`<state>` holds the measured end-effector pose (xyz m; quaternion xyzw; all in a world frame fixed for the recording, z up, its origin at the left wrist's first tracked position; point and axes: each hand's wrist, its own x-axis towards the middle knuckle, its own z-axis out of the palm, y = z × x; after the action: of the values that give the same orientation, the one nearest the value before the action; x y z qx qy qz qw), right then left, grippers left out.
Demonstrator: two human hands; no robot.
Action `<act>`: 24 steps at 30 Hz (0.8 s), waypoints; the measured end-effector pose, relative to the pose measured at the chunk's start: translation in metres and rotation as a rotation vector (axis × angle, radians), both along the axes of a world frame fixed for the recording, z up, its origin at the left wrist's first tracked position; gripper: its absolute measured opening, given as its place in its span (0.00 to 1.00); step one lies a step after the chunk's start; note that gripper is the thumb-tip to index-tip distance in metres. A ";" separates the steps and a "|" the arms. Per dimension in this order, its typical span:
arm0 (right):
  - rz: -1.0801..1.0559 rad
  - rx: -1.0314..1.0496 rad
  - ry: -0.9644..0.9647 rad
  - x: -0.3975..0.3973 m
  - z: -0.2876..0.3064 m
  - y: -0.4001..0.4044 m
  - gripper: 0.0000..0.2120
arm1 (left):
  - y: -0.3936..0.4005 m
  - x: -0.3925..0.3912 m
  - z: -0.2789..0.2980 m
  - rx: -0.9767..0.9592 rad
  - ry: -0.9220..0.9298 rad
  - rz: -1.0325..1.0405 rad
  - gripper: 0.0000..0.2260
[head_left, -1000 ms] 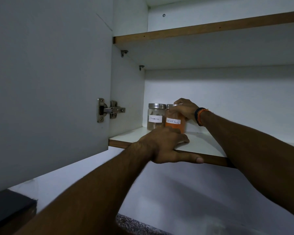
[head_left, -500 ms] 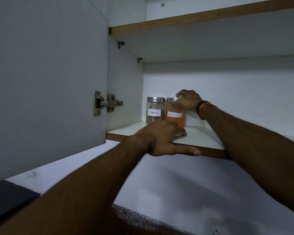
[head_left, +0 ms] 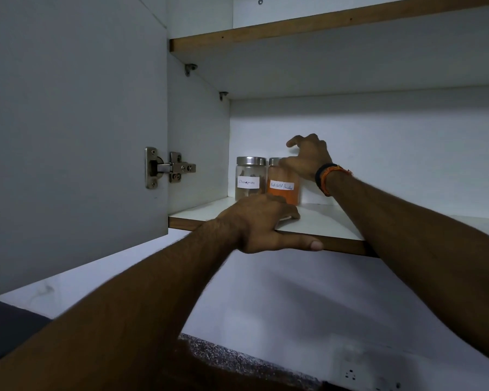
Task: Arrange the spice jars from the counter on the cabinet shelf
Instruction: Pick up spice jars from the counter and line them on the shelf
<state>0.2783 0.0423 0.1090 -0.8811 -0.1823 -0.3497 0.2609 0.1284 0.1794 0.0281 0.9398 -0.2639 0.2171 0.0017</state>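
Fingers (head_left: pixel 295 142) of the right hand (head_left: pixel 308 159) are spread apart and curled over the chilli jar (head_left: pixel 283 184), gripping nothing; whether the palm touches the lid cannot be told. The left hand (head_left: pixel 261 221) lies flat on the shelf (head_left: pixel 322 224) just before the chilli jar, fingers together on top, thumb along the front edge, holding nothing. The cinnamon jar (head_left: pixel 250 179) stands upright just left of the chilli jar, at the shelf's back left corner. A hinge (head_left: pixel 167 167) sits on the door (head_left: pixel 68 122), left of both.
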 end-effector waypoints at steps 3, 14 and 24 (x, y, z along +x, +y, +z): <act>0.072 0.057 0.000 -0.024 0.003 0.002 0.24 | 0.002 0.000 -0.001 -0.011 -0.001 -0.014 0.35; 0.242 0.167 -0.058 -0.143 -0.022 -0.030 0.15 | 0.003 -0.003 -0.002 0.077 0.035 -0.002 0.35; 0.159 0.270 0.025 -0.244 -0.061 -0.074 0.14 | -0.017 -0.032 -0.009 -0.019 0.124 0.163 0.31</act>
<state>0.0341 -0.0319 0.0483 -0.8250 -0.1994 -0.3386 0.4062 0.0960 0.1622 0.0186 0.9698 -0.1837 0.1603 0.0091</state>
